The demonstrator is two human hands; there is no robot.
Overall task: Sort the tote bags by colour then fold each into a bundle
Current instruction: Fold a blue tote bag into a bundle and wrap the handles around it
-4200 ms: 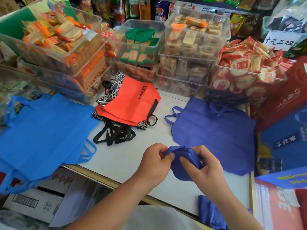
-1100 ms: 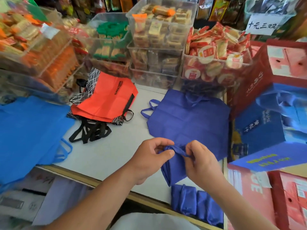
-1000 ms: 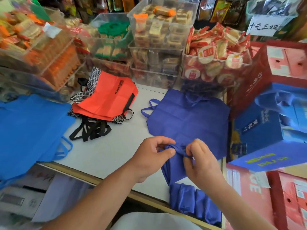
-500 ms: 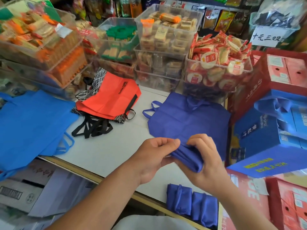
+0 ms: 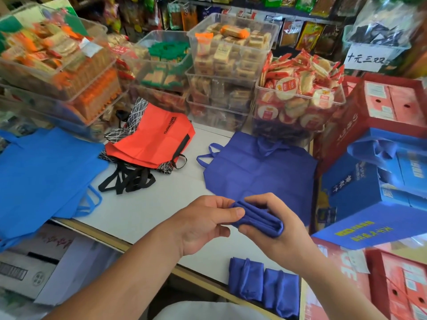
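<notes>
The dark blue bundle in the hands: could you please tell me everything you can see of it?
The dark blue bundle is a tote bag folded into a compact, layered packet of thin, matte, non-woven-looking fabric, its stacked layers visible along the top. It is held slightly tilted above the white table, not resting on it. The left hand pinches its left end with the thumb on top; the right hand curls round its right end.

Three folded navy bundles are counted: a raised bundle (image 5: pixel 258 221) at centre, then a near-left bundle (image 5: pixel 246 281) and a near-right bundle (image 5: pixel 280 293) at five o'clock. One flat navy pile (image 5: pixel 261 172) is shown at one o'clock. At least two orange bags (image 5: pixel 150 142) are stacked at eleven o'clock.
</notes>
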